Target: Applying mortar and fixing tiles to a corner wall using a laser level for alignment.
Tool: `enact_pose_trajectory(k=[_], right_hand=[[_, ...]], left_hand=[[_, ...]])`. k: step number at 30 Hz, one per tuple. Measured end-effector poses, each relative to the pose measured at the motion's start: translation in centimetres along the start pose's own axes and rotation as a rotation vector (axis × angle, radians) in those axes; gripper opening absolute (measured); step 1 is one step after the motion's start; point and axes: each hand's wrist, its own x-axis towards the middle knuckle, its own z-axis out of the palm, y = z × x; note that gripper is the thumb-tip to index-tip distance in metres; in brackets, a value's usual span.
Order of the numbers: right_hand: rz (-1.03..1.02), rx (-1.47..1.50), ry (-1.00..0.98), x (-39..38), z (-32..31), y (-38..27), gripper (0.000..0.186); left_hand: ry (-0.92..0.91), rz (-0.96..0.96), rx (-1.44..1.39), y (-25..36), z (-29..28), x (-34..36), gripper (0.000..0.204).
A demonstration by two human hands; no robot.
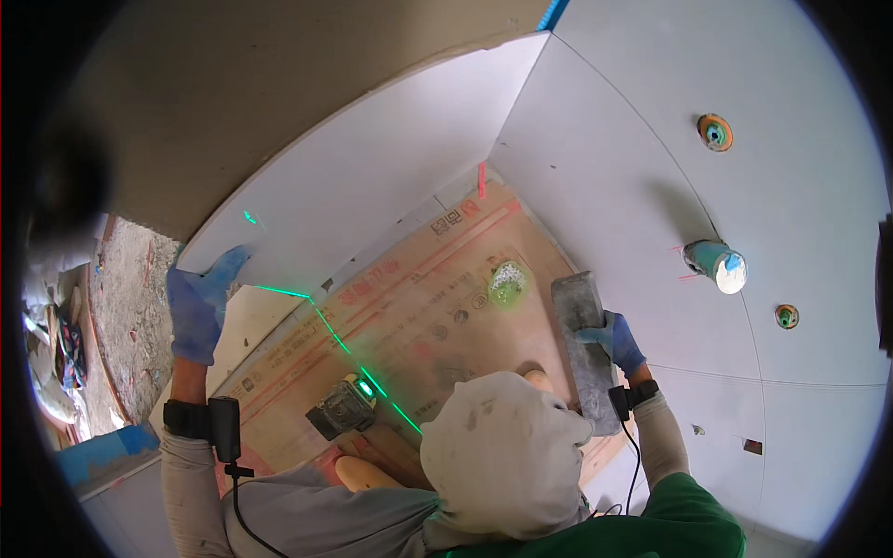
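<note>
My gloved left hand (203, 302) grips the lower left edge of a large white panel (372, 158), which rises to the corner of the white tiled wall (651, 205). My gloved right hand (610, 339) is closed on a long grey block (577, 312) beside the right wall, its fingers on the block's face. Below and between my arms, a pale hooded head (502, 437) of a person hides part of the floor and the block's lower end. A laser level (335, 409) casts green lines over the protective floor covering (428, 279) and up to the panel's lower edge.
A green container with white contents (508, 284) sits near the right wall. A capped pipe (716, 265) and round fittings (714, 132) protrude from that wall. At far left are rough rubble ground (130, 316), piled items (65, 353) and a blue-coated ledge (102, 456).
</note>
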Motion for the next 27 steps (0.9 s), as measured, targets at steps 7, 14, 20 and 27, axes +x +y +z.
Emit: enact_pose_trajectory(k=[7, 14, 20, 27], right_hand=[[0.185, 0.099, -0.229, 3.0, -1.3, 3.5, 0.043], [0.117, -0.224, -0.192, 3.1, -2.7, 3.9, 0.049], [-0.302, -0.681, 0.270, 1.4, 1.7, -4.6, 0.029], [-0.420, -0.756, 0.191, 7.1, 12.4, -11.8, 0.018]], left_hand=[[0.017, -0.004, 0.099, 0.0, 0.1, 0.1, 0.018], [-0.015, 0.000, 0.036, -0.5, 0.2, 0.4, 0.022], [-0.016, -0.005, 0.078, -0.2, -0.1, 0.2, 0.025], [0.007, -0.024, -0.018, 0.1, -0.1, -0.1, 0.021]])
